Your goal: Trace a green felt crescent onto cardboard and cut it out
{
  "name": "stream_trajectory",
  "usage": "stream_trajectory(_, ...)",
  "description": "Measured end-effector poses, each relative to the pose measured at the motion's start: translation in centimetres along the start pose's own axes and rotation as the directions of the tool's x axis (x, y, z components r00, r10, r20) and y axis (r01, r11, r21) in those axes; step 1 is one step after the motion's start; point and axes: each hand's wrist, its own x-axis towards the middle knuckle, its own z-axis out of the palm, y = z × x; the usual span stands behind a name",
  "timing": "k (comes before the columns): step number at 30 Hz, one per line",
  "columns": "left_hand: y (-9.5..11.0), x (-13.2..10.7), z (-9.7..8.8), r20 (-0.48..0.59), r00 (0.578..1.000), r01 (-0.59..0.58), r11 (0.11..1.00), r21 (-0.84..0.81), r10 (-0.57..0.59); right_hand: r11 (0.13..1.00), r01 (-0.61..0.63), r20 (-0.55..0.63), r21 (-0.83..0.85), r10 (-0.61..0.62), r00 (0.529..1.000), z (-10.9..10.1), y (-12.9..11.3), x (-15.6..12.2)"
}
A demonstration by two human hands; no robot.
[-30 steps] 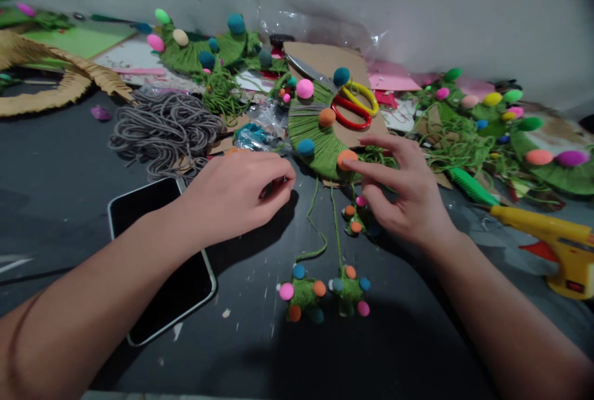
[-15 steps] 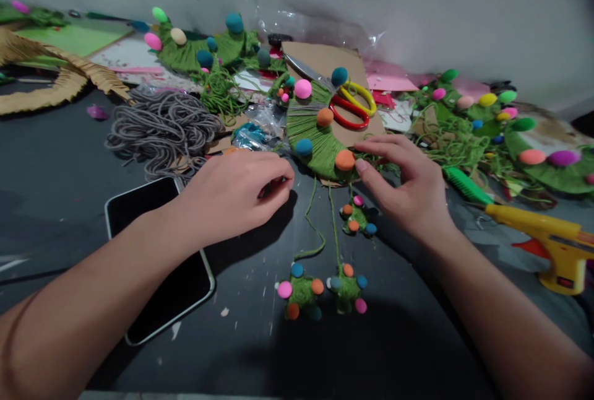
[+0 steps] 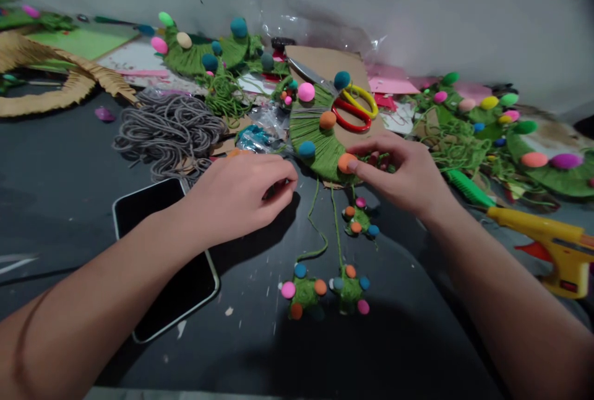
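Observation:
A half-ring wrapped in green yarn [image 3: 314, 134] lies on the dark table, studded with coloured pom-poms. My right hand [image 3: 408, 174] rests at its lower end, fingers curled and pinched at the orange pom-pom [image 3: 346, 163]. My left hand [image 3: 241, 192] sits to the left of the ring, fingers curled closed on something small I cannot make out. Green strings hang from the ring down to two yarn balls with pom-poms [image 3: 304, 291] [image 3: 349, 288]; a third small one [image 3: 358, 219] lies just below my right hand.
A black phone [image 3: 162, 264] lies under my left forearm. Grey cord [image 3: 169, 127] is heaped behind it. Red and yellow scissors [image 3: 355, 106] sit on cardboard behind the ring. A yellow glue gun [image 3: 547, 242] lies at right. More green pom-pom pieces [image 3: 533, 140] crowd the back.
My right hand has moved up and left, from spread fingers beside the ring to a pinch at the orange pom-pom. My left hand has stayed in place.

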Motion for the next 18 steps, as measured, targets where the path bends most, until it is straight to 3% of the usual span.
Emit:
stream_trajectory(10,0.03,0.11,0.13,0.006,1.000,-0.002,1.000,-0.003,0.002,0.998,-0.063,-0.001,-0.009,0.063,0.998,0.29,0.06,0.02)
stream_trajectory(18,0.03,0.01,0.00,0.014,1.000,0.013,1.000,0.001,-0.013,0.999,-0.036,-0.019,-0.017,0.036,0.999,0.12,0.03,0.02)
